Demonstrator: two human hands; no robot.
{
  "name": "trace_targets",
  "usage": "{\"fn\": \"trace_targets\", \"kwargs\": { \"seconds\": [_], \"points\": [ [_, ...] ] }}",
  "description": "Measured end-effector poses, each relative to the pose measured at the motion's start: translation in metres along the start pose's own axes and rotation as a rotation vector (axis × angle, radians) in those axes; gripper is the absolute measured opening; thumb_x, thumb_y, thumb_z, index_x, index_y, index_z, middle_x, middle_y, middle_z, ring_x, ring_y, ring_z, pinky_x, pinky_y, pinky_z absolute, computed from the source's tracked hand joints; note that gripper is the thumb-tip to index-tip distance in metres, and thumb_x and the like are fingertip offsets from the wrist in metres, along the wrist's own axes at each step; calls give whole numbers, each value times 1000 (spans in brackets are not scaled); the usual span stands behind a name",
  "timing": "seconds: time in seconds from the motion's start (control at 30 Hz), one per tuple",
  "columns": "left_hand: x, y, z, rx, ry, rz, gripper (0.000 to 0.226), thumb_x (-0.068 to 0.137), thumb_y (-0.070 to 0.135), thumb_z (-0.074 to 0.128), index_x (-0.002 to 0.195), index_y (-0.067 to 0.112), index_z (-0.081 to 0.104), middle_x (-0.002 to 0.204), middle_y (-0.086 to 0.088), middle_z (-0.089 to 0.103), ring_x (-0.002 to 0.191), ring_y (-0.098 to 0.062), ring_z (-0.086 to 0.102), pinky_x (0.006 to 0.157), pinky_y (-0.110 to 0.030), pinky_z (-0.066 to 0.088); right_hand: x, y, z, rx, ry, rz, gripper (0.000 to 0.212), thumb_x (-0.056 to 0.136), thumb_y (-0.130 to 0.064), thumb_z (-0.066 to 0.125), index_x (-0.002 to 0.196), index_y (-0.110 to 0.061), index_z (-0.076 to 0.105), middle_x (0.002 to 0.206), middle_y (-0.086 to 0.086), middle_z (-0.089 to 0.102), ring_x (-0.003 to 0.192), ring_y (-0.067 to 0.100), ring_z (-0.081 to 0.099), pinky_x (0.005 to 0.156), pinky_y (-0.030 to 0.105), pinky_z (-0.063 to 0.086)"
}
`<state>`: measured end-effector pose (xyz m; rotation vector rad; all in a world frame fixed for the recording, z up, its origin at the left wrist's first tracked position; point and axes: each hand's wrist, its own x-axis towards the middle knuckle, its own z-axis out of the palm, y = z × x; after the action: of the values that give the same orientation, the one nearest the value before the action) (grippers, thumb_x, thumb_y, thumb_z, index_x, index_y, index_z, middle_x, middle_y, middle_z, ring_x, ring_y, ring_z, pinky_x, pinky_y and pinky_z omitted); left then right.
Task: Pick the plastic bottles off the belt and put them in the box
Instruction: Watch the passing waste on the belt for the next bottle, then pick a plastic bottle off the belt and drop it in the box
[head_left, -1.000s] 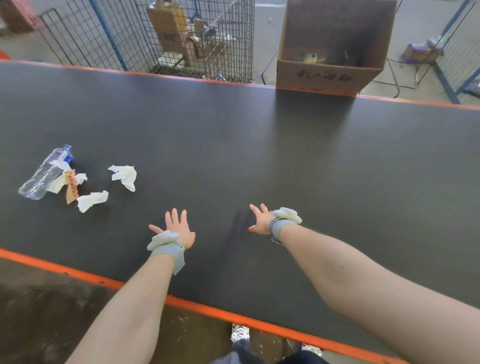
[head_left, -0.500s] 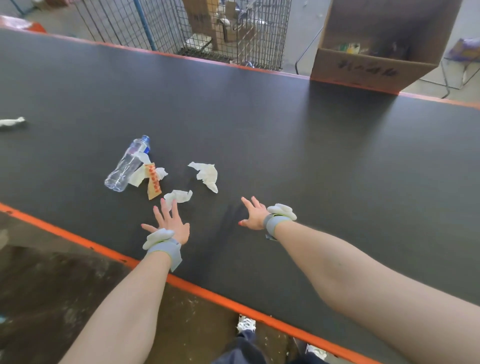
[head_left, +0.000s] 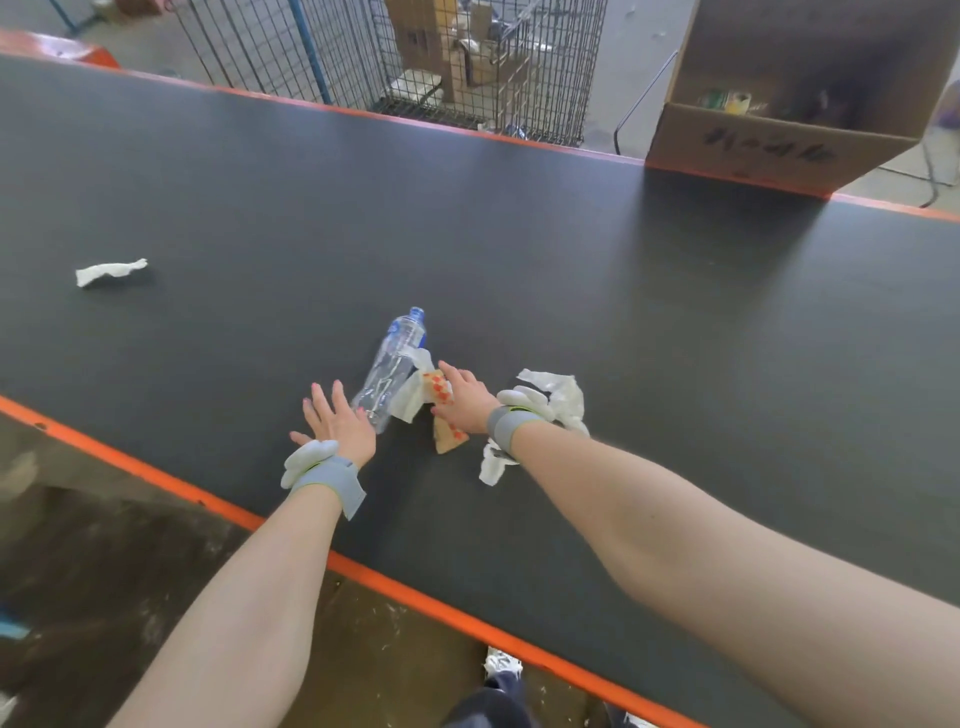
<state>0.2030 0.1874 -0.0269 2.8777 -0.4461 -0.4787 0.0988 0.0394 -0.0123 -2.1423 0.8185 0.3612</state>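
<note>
A clear plastic bottle (head_left: 393, 365) with a blue cap lies on its side on the dark belt (head_left: 571, 291), cap pointing away from me. My left hand (head_left: 340, 423) hovers open just left of the bottle's base, fingers spread. My right hand (head_left: 462, 397) is open just right of the bottle, over a tan wrapper with red marks (head_left: 445, 439) and a white tissue (head_left: 410, 397). Neither hand holds anything. The cardboard box (head_left: 779, 140) stands beyond the belt's far edge at the upper right, open at the top.
Crumpled white paper (head_left: 558, 395) lies under my right wrist, with another scrap (head_left: 109, 271) far left on the belt. Orange rails (head_left: 156, 475) edge the belt. A wire cage (head_left: 415, 57) with cartons stands behind the belt, left of the box.
The bottle and scraps have travelled right along the belt and now lie between my hands. My right hand has reached left over the wrapper; my left hand is beside the bottle's base.
</note>
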Motion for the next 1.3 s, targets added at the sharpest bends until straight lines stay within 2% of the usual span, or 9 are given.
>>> {"fn": "trace_targets", "kwargs": {
  "seconds": [0.2,0.3,0.5,0.63,0.77,0.93,1.1,1.23,1.3],
  "points": [
    [3,14,14,70,-67,64,52,103,24,28,152,20,13,160,-2,-5,148,-22,-2,115,-57,10,10,2,9,-21,-8,140,83,93,-46,53,155,-25,1,159,9,16,143,43,15,117,52,15],
    [2,25,24,109,-121,117,52,103,24,28,152,20,11,161,-2,-5,148,-22,-3,115,-56,10,12,14,16,-12,-6,255,93,87,-57,55,151,-39,-11,157,15,16,143,44,16,115,58,14],
    [1,88,46,160,-244,235,54,103,24,27,153,19,7,161,-3,-6,148,-22,-5,116,-56,8,11,46,-2,74,66,420,101,83,-47,63,146,-51,-16,151,24,10,133,45,30,108,52,31],
    [0,129,52,166,-280,273,54,104,22,27,153,19,6,161,-3,-6,148,-21,-4,116,-55,8,12,60,-30,287,115,432,94,87,-29,59,148,-49,-10,149,23,9,133,45,29,114,47,27],
    [6,209,57,122,-265,367,54,103,21,28,153,18,7,161,-4,-3,148,-22,-3,115,-55,9,5,93,-110,500,243,398,88,89,-16,53,150,-48,-2,145,20,15,133,40,30,113,41,27],
    [24,319,60,48,-242,503,56,103,20,30,152,12,7,159,-13,1,147,-27,-1,119,-48,9,23,137,-231,624,470,386,86,88,-31,52,147,-52,-7,138,21,30,124,43,43,107,49,37],
    [43,405,68,-4,-224,524,55,103,23,30,152,13,8,160,-9,1,147,-24,0,118,-48,10,73,169,-391,748,838,271,71,95,-29,49,154,-20,11,150,16,33,135,36,37,112,46,31],
    [69,433,81,16,-248,507,54,104,28,27,153,18,7,160,-3,0,147,-20,1,115,-53,12,122,179,-497,937,873,292,83,92,-60,45,154,-32,-1,158,15,15,144,35,23,118,46,22],
    [76,431,87,22,-257,491,54,103,28,28,153,17,7,160,-4,1,147,-20,1,115,-53,12,125,182,-514,890,877,286,73,97,-56,39,154,-31,0,161,11,10,147,33,17,119,43,18]
  ]
}}
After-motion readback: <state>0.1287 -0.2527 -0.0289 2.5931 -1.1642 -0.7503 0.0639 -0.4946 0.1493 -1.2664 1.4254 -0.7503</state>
